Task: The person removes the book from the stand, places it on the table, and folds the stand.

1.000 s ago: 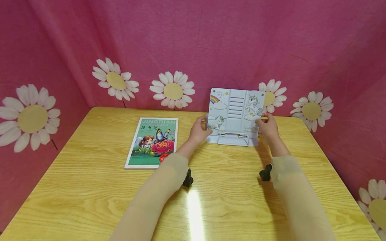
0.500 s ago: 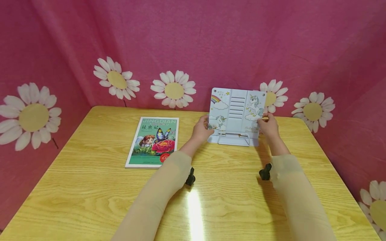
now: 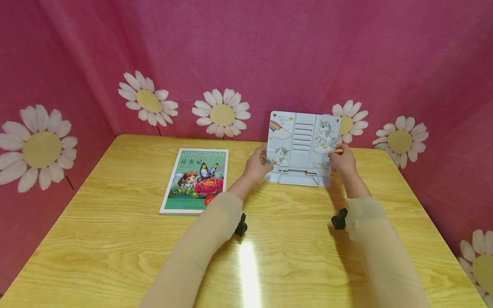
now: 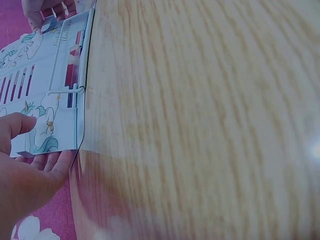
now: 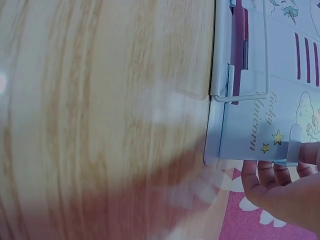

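A pale book stand (image 3: 302, 158) printed with unicorns, clouds and a rainbow stands tilted up at the far side of the table, its base on the wood. A wire page holder (image 3: 298, 178) runs along its lower front. My left hand (image 3: 257, 166) grips the panel's left edge, thumb in front and fingers behind, as the left wrist view also shows. At the opposite edge my right hand (image 3: 344, 160) holds the panel the same way; in the right wrist view its thumb lies by a small side clip (image 5: 294, 145).
A green-covered book (image 3: 195, 182) with a butterfly and a red flower lies flat to the left of the stand. Pink cloth (image 3: 246, 51) with white daisies hangs behind the wooden table (image 3: 292, 256) and at both sides.
Both hands keep their hold on the stand's edges, and the stand stays in place. The view shifts only slightly.
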The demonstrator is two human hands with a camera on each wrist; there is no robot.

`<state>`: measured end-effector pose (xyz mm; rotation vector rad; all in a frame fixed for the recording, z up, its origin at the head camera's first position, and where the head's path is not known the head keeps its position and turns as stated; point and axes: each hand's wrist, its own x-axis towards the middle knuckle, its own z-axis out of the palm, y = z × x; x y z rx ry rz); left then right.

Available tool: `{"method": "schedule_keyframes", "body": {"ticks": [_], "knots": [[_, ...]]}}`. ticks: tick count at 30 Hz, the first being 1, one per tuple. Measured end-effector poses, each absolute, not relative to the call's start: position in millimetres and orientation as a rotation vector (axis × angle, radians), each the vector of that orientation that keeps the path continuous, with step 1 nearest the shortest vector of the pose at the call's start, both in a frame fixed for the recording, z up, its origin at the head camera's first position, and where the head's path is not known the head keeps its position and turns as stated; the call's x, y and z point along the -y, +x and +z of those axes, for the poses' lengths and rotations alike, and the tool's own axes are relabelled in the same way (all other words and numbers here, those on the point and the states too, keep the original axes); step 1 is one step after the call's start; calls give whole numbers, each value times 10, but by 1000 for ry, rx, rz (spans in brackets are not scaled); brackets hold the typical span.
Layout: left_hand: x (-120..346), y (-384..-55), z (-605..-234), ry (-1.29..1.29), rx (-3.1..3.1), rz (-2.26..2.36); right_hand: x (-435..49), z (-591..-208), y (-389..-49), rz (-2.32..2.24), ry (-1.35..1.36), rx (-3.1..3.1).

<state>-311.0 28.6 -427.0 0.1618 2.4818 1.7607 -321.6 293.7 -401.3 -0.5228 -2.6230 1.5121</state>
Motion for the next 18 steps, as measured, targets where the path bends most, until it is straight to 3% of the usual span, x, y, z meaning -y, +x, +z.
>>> {"method": "schedule_keyframes", "body": {"ticks": [18], "knots": [[-213, -3056, -4272, 189, -2447, 1747, -2928, -4025, -3145, 1555, -453, 2624]]}}
